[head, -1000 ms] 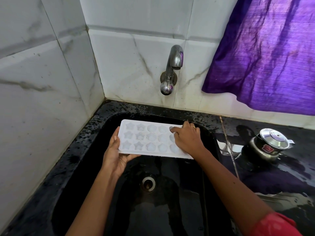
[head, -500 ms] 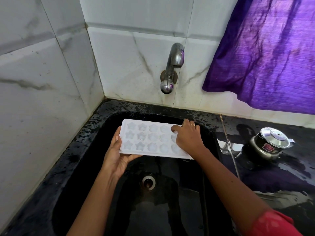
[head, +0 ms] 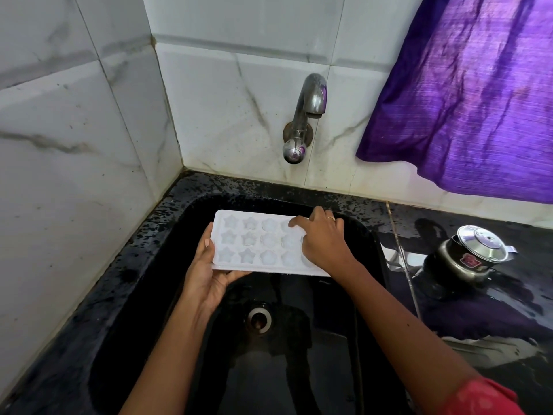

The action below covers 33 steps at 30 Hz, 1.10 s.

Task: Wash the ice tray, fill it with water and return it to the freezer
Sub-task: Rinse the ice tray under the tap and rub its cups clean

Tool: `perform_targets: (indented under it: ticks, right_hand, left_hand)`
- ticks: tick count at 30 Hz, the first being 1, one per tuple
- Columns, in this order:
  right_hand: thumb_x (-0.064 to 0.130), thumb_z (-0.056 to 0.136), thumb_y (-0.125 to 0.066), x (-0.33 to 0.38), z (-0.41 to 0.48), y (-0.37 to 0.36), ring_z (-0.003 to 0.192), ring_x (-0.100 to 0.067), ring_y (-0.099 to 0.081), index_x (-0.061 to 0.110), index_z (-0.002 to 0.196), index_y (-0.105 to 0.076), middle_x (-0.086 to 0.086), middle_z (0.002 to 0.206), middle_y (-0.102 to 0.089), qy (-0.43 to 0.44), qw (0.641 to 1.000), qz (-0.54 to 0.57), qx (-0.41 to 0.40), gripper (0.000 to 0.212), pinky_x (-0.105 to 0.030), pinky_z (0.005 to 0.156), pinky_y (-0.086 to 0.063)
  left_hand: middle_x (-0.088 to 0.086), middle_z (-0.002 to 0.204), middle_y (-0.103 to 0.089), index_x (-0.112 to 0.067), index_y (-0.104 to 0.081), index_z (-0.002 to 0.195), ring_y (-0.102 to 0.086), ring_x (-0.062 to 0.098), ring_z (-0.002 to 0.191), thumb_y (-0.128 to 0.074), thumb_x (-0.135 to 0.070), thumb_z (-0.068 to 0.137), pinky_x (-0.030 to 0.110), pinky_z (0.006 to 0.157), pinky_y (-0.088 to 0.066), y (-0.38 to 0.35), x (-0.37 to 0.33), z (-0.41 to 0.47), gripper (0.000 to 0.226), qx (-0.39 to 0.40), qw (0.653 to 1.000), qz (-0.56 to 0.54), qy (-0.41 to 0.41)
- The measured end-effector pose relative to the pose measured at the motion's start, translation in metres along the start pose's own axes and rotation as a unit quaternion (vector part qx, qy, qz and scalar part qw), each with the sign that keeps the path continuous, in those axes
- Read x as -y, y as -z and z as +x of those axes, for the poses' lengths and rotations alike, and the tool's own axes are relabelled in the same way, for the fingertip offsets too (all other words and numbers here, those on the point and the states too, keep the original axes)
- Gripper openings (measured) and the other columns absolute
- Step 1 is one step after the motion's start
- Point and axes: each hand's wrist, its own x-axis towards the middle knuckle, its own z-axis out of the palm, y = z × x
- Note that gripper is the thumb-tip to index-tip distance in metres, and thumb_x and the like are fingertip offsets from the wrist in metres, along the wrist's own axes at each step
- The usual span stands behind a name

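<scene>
Hovering over the back half of the sink [head: 167, 235], the white tray [head: 263, 244] is held roughly level with its cells facing up: star shapes toward its left end, rounder ones further right. It sits above the basin, touching neither wall nor floor. The left hand [head: 206, 277] grasps its left end, thumb [head: 207, 245] along the short edge and fingers [head: 236, 274] curled underneath at the front left corner. The right hand [head: 321, 244] lies palm down over the tray's right end, one digit stretched across the back row of cells; the others bend at the far edge, and I cannot tell whether they grip it or only rest there. A ring [head: 330, 218] shows on one of them, and a red sleeve [head: 484, 396] covers that arm at the frame's bottom right.

Below the tray, near the basin's middle, is the round metal drain [head: 259, 319]. A steel tap [head: 305, 115] juts from the tiled wall [head: 224, 100] above the sink's back edge. On the wet black counter [head: 508, 339] just right of the sink stands a lidded steel pot [head: 469, 256] with a red label [head: 468, 260], its writing too small to read. A purple cloth [head: 478, 100] hangs above the counter's back edge.
</scene>
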Motion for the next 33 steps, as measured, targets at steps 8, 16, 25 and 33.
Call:
perform_targets:
  ticks: [8,16,25,33]
  right_hand:
    - [-0.002,0.088,-0.038,0.0059,0.0073,-0.0101,0.116,-0.026,-0.036,0.036,0.135,-0.045,-0.007,0.119,-0.04,0.001,0.999,0.001,0.05,0.061,-0.036,0.097,-0.023]
    - [0.004,0.091,-0.04,0.003,0.007,-0.0083,0.115,-0.027,-0.038,0.04,0.13,-0.047,-0.007,0.118,-0.04,-0.001,0.999,-0.032,0.031,0.054,-0.039,0.096,-0.024]
    - [-0.002,0.087,-0.039,0.0082,0.0061,-0.0102,0.115,-0.026,-0.037,0.034,0.131,-0.048,-0.008,0.121,-0.04,0.003,0.999,-0.01,0.037,0.058,-0.037,0.096,-0.024]
    - [-0.005,0.084,-0.038,0.0072,0.0052,-0.0051,0.112,-0.026,-0.039,0.031,0.123,-0.054,-0.005,0.11,-0.042,0.003,1.0,0.015,-0.012,0.055,-0.036,0.093,-0.023]
  left_hand:
    - [0.004,0.133,-0.055,-0.028,-0.041,0.14,-0.059,0.027,0.11,-0.036,-0.027,0.101,0.051,0.061,-0.058,0.0054,0.0009,0.0001,0.039,0.004,1.0,-0.003,0.001]
    - [0.002,0.127,-0.058,-0.029,-0.042,0.139,-0.06,0.026,0.106,-0.035,-0.027,0.101,0.054,0.065,-0.056,0.0061,-0.0014,0.0005,0.038,0.001,1.0,-0.007,0.007]
    - [0.002,0.126,-0.059,-0.029,-0.042,0.139,-0.061,0.027,0.106,-0.036,-0.03,0.101,0.054,0.065,-0.057,0.0069,-0.0012,0.0002,0.039,0.004,1.0,-0.008,0.004]
    - [0.003,0.126,-0.059,-0.029,-0.042,0.139,-0.061,0.026,0.105,-0.036,-0.031,0.1,0.053,0.065,-0.057,0.0061,0.0031,-0.0006,0.039,0.001,1.0,-0.003,0.006]
